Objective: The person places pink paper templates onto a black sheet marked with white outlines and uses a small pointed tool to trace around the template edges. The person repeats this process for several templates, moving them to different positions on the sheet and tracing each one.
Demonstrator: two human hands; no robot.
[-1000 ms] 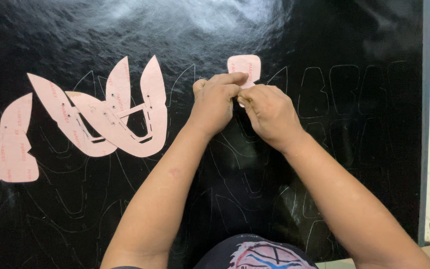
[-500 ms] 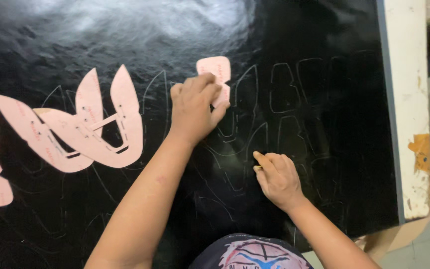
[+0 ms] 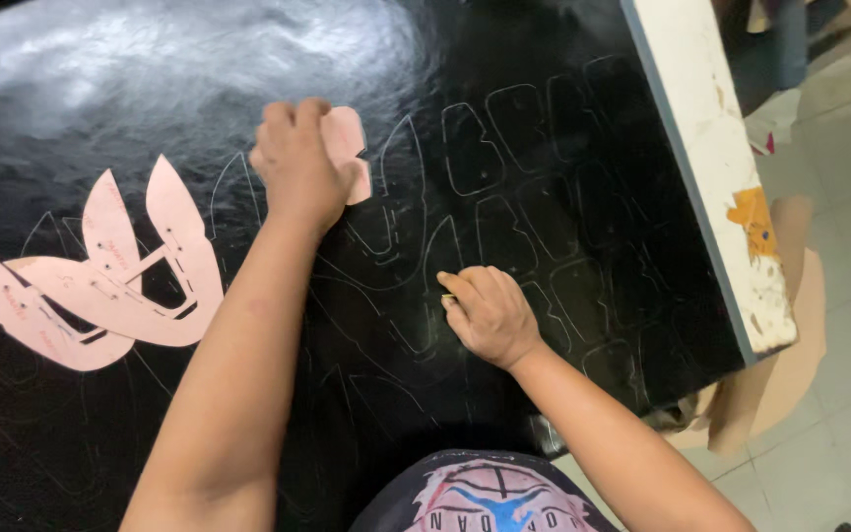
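From my remote seat I see the left hand point(image 3: 297, 167) at about eleven o'clock of the view, fingers curled and pressed down on a small pink template point(image 3: 349, 148), pinning it flat against the black sheet point(image 3: 563, 177). The template's edge peeks out at the hand's three o'clock side. The right hand point(image 3: 485, 315) rests near the centre, at about five o'clock from the left one, loosely closed with the fingertips bunched together on the sheet (something small may be pinched there, but I cannot tell what). The two hands are well apart. Faint outlines point(image 3: 504, 148) are traced over the sheet at one o'clock from the right hand. At nine o'clock lie the larger pink patterns point(image 3: 120, 286), overlapping each other. The white table edge point(image 3: 711, 158) runs along the three o'clock side, with tiled floor point(image 3: 839, 296) beyond.
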